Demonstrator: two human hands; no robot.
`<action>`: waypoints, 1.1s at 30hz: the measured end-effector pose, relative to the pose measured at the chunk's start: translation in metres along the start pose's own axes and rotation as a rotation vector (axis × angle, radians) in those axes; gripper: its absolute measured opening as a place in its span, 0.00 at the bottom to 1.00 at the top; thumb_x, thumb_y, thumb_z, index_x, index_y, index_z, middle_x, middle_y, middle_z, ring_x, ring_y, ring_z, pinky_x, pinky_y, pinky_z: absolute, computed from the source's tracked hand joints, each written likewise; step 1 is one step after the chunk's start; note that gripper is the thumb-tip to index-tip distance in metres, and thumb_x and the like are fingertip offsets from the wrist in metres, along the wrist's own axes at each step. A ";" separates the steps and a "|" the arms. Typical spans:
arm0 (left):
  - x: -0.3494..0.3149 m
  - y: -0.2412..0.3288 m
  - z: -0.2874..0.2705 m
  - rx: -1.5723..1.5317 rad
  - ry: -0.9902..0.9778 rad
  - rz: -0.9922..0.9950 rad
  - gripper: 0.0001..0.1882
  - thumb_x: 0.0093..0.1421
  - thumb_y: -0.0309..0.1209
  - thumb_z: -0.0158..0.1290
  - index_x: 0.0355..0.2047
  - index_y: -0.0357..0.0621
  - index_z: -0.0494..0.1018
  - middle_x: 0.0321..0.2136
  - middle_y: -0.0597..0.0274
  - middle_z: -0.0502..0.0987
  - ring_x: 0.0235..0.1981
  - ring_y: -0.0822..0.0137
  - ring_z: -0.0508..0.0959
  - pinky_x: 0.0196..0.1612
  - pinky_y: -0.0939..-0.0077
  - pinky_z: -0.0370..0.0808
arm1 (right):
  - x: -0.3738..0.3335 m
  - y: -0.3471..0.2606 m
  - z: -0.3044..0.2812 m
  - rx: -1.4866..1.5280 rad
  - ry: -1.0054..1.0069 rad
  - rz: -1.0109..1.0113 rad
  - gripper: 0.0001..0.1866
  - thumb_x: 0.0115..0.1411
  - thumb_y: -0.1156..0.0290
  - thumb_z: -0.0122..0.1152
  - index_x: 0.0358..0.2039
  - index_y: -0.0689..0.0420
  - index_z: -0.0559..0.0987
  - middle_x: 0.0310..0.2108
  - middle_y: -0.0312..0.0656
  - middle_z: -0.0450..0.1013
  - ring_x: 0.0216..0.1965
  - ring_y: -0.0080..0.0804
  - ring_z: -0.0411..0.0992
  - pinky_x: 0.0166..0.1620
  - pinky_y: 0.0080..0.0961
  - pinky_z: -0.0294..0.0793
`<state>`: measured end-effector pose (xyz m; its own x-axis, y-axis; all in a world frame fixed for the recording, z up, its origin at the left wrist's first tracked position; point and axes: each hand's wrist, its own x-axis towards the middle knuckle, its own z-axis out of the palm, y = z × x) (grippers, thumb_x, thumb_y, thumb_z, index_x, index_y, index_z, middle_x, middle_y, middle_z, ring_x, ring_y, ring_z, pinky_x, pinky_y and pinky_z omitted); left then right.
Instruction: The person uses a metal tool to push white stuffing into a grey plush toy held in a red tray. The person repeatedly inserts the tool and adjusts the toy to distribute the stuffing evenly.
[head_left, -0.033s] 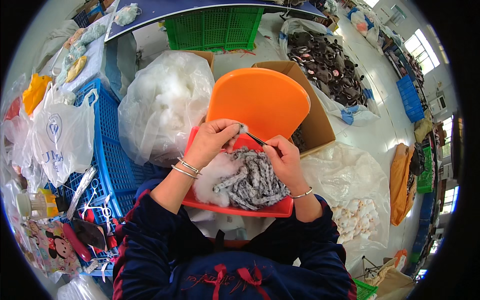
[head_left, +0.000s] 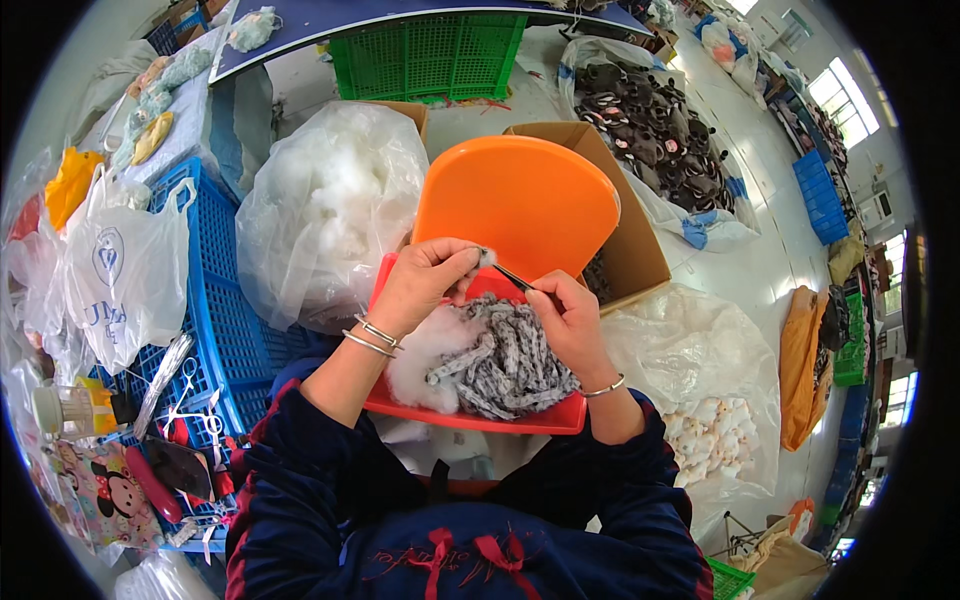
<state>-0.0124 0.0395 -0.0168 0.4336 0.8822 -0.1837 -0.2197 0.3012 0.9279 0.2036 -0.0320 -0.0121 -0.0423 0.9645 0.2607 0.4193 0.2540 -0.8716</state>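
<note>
While the left hand [head_left: 438,278] pinches a gray plush piece [head_left: 486,256] toward the red tray's [head_left: 480,421] far edge, the right hand [head_left: 570,322] grips dark tweezers [head_left: 514,279]. Their long axis slants forward-left to the piece.

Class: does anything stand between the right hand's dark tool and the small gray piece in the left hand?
Only a wisp of white fluff shows between the dark tool and the gray piece; nothing else does.

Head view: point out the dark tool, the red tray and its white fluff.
Dark tool [head_left: 513,278]: head view, middle of its bare shaft.
Red tray [head_left: 500,425]: head view, its near wall.
White fluff [head_left: 424,366]: head view, middle of the clump in the tray.
</note>
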 end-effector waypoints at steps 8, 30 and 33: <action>0.001 -0.003 0.000 0.178 -0.016 0.063 0.10 0.62 0.32 0.56 0.34 0.37 0.79 0.20 0.70 0.75 0.20 0.81 0.72 0.24 0.86 0.70 | 0.001 -0.002 -0.002 -0.083 -0.024 -0.027 0.04 0.58 0.77 0.61 0.32 0.63 0.75 0.25 0.42 0.70 0.25 0.28 0.69 0.29 0.22 0.67; 0.002 -0.007 -0.004 0.222 -0.161 -0.075 0.09 0.62 0.28 0.55 0.38 0.34 0.78 0.26 0.63 0.79 0.26 0.76 0.78 0.30 0.82 0.76 | -0.001 -0.017 -0.013 -0.386 -0.101 -0.098 0.05 0.55 0.74 0.64 0.31 0.59 0.77 0.26 0.43 0.72 0.27 0.39 0.72 0.31 0.28 0.70; 0.004 -0.012 -0.006 0.180 -0.182 -0.119 0.09 0.62 0.29 0.55 0.38 0.35 0.78 0.26 0.63 0.79 0.27 0.75 0.78 0.30 0.81 0.77 | 0.002 -0.016 -0.011 -0.340 -0.133 -0.080 0.05 0.55 0.73 0.64 0.30 0.59 0.77 0.26 0.43 0.72 0.26 0.37 0.73 0.30 0.28 0.70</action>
<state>-0.0134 0.0415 -0.0305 0.6005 0.7599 -0.2489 -0.0061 0.3156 0.9489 0.2069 -0.0347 0.0069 -0.1955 0.9491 0.2469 0.6862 0.3122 -0.6570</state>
